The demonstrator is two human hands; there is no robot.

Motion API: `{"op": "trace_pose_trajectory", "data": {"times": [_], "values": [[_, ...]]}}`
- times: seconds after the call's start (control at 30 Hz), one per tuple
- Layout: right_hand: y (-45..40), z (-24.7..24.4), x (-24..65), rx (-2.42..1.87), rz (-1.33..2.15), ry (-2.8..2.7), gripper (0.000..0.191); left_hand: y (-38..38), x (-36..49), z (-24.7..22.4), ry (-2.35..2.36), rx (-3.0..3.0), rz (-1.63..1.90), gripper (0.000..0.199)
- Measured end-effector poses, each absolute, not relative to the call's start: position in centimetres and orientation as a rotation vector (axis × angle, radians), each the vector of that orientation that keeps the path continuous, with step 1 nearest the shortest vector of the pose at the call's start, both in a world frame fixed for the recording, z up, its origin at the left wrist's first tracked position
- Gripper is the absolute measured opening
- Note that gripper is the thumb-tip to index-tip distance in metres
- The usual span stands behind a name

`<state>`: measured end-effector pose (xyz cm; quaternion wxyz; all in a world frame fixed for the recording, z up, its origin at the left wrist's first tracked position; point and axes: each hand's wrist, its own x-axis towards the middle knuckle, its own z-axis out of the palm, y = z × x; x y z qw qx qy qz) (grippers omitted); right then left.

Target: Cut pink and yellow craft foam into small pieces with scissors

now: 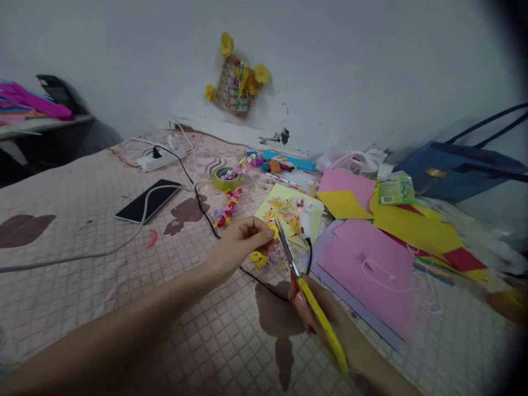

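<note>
Between the thumb and fingers of my left hand (249,237) is a small yellow paper piece (273,230). My right hand (311,305) is closed around scissors (295,267) with a yellow and red handle; their blade tips point up beside the yellow piece. Beyond the hands, a white glue gun (304,220) with a small red light rests on a pale yellow sheet (280,192) scattered with paper bits. Yellow cut scraps (259,259) and purple ones lie just below my left hand.
A phone (149,201), power strip (161,159) and cables lie left. Green tape (226,179) and a paper-flower strand (229,209) are near the middle. Pink sheets (367,269), yellow sheets (416,228) and a blue bag (457,170) sit right. A decorated lattice (237,88) hangs on the wall.
</note>
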<state>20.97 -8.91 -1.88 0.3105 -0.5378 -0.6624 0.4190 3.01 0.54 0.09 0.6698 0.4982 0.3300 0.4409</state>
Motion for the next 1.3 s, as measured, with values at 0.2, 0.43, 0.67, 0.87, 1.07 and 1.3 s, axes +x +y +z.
{"op": "trace_pose_trajectory", "data": {"times": [0.2, 0.43, 0.67, 0.87, 1.07, 1.3], "values": [[-8.8, -1.8, 20.8, -1.449, 1.087, -1.764, 0.032, 0.0, 3.4, 0.1, 0.782, 1.082, 1.051, 0.020], [-8.8, -1.7, 20.8, -1.473, 1.096, -1.783, 0.030, -0.4, 3.6, 0.1, 0.794, 1.059, 1.095, 0.018], [-8.8, -2.3, 20.9, -1.479, 1.096, -1.804, 0.027, -0.6, 3.9, 0.0, 0.777, 1.025, 1.116, 0.018], [-8.8, -2.9, 21.1, -1.443, 1.044, -1.781, 0.026, -0.7, 4.0, -0.2, 0.780, 1.008, 1.134, 0.018], [-8.8, -2.2, 20.8, -1.491, 1.038, -1.779, 0.030, -0.9, 4.2, -0.4, 0.787, 0.993, 1.153, 0.019], [-8.7, -1.7, 20.6, -1.494, 1.075, -1.772, 0.033, -1.0, 4.2, -0.5, 0.776, 1.002, 1.147, 0.017]]}}
